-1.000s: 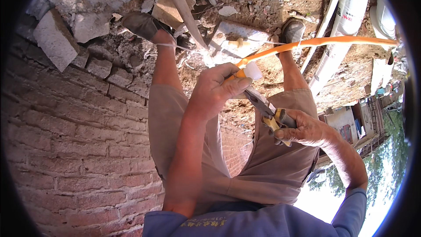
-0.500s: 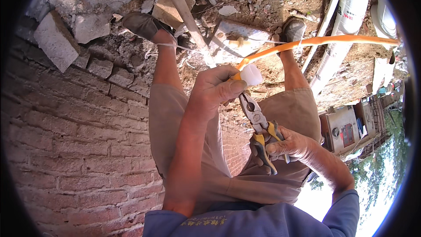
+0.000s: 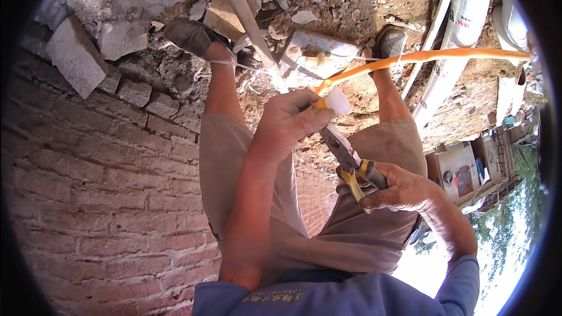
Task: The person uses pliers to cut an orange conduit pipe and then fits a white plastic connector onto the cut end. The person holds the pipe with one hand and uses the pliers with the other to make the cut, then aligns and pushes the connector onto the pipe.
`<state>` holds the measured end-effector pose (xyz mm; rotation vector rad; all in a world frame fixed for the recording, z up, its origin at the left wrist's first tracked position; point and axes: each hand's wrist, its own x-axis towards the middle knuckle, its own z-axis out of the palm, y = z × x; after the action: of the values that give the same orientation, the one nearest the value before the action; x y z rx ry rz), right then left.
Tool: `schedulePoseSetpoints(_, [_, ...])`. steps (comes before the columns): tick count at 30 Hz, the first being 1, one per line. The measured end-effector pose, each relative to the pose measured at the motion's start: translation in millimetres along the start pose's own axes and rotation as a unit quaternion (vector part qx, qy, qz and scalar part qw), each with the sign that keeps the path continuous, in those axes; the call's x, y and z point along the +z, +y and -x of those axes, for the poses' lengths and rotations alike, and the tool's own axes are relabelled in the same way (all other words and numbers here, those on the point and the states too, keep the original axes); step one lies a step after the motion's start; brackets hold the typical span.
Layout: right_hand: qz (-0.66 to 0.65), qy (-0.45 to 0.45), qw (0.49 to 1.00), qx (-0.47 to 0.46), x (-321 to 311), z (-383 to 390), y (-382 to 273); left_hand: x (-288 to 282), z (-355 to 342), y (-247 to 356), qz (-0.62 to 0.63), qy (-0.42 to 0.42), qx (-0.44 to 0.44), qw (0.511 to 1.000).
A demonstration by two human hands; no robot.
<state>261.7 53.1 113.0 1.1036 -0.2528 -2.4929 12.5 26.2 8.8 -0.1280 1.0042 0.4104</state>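
My left hand [image 3: 293, 120] is closed around the orange end of a hose or pipe, with a translucent white plastic fitting [image 3: 337, 101] sticking out above the thumb. The orange hose [image 3: 427, 55] arches from the right down behind the hand. My right hand [image 3: 392, 187] grips pliers [image 3: 339, 149] with yellow and dark handles. Their jaws point up-left to just under my left thumb; whether they touch anything there is unclear. A pale pole [image 3: 246, 11] leans beyond my left hand, beside a slab [image 3: 319, 44] carrying a small brass-coloured piece.
Broken concrete blocks [image 3: 79, 52] and rubble lie at upper left. A brick wall [image 3: 99, 199] fills the left side. White pipes [image 3: 462, 11] run along the upper right. A metal cabinet [image 3: 453, 172] and trees show at the right. My legs are spread either side.
The pliers in my right hand swung down and turned flatter to view, then came back up and turned again. My left hand stays almost in place with the fitting.
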Motion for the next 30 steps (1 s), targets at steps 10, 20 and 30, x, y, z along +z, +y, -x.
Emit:
schedulePoseSetpoints(10, [-0.166, -0.015, 0.985, 0.045, 14.9, -0.8, 9.1, 7.8, -4.9, -2.8, -0.028, 0.055, -0.002, 0.998])
schedulePoseSetpoints(20, [-0.089, 0.039, 0.995, 0.009, 29.5, -19.0, 25.6, 6.0, -6.0, -4.1, -0.071, 0.065, -0.005, 0.995])
schedulePoseSetpoints(30, [-0.221, 0.044, 0.974, -0.012, 41.3, -22.0, 24.0, 4.8, -5.4, -5.0, -0.082, 0.063, -0.003, 0.995])
